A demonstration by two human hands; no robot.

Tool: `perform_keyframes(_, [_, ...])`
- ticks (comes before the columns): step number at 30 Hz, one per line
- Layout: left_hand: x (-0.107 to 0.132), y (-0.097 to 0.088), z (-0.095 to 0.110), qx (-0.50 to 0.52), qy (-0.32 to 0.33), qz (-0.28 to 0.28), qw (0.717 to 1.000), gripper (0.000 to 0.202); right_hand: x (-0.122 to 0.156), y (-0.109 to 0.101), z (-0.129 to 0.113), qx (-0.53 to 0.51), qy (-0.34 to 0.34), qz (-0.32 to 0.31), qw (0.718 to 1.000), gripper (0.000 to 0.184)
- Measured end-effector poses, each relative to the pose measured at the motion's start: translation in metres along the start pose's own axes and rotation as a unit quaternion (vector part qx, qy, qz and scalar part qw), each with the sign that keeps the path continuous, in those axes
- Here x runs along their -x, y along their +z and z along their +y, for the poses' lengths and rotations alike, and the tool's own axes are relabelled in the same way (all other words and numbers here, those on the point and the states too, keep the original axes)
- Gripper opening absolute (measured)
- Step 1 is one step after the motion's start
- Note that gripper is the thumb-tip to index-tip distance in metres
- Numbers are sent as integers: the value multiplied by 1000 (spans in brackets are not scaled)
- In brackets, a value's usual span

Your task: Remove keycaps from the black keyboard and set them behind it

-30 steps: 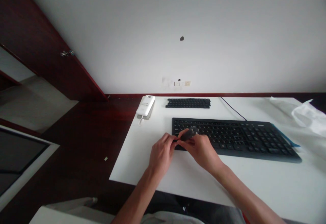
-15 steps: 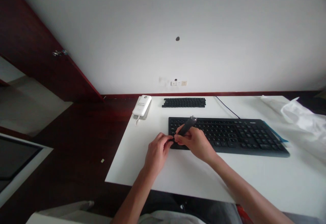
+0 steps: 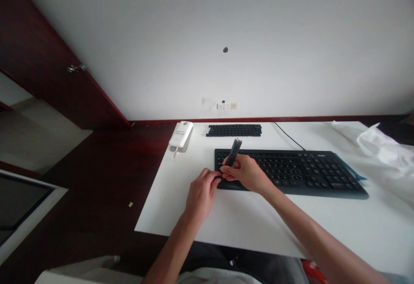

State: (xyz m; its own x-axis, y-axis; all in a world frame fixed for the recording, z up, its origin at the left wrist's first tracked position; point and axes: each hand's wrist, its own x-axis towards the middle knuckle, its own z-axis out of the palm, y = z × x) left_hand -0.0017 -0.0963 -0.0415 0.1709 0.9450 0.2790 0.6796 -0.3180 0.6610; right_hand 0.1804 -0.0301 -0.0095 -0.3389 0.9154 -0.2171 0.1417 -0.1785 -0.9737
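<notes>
A black keyboard (image 3: pixel 300 172) lies on the white table (image 3: pixel 258 228). My right hand (image 3: pixel 247 174) is closed around a slim black tool (image 3: pixel 233 152) that stands nearly upright, its lower tip at the keyboard's left end. My left hand (image 3: pixel 200 193) rests just left of that end, fingers curled and pinched at the keyboard's corner next to the tool's tip. What the left fingers hold, if anything, is too small to see.
A row of loose black keycaps (image 3: pixel 233 130) lies behind the keyboard. A white power bank (image 3: pixel 180 135) sits at the table's far left corner. Crumpled white plastic (image 3: pixel 384 148) lies at the right. The keyboard's cable (image 3: pixel 287 136) runs toward the wall.
The black tool in my right hand has tipped up from slanted to nearly upright. Both hands stay at the keyboard's left end.
</notes>
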Motion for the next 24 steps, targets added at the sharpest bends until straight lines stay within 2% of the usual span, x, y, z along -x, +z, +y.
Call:
perform_keyframes(7, [-1, -1, 1, 36, -15, 10, 999, 20, 1, -5, -6, 27, -17, -3, 999, 22])
perform_keyframes(9, [-3, -5, -1, 62, -28, 19, 997, 19, -1, -17, -10, 9, -25, 4, 1000, 25])
perform_keyframes(12, [-11, -19, -11, 83, -45, 39, 995, 19, -11, -47, -16, 2, -66, 23, 998, 32])
perform_keyframes(16, [-33, -36, -32, 20, -37, 70, 997, 17, -27, -94, -15, -1, -121, 72, 990, 42])
perform_keyframes(18, [-47, -37, -41, -20, -23, 61, 998, 16, -32, -110, -8, -16, -127, 104, 986, 43])
perform_keyframes(21, [-71, -29, -51, -69, 0, 35, 997, 15, -35, -120, 7, -52, -127, 148, 979, 45])
perform_keyframes(24, [-92, -18, -59, -102, 13, 28, 994, 15, -33, -120, 18, -27, -141, 129, 981, 46])
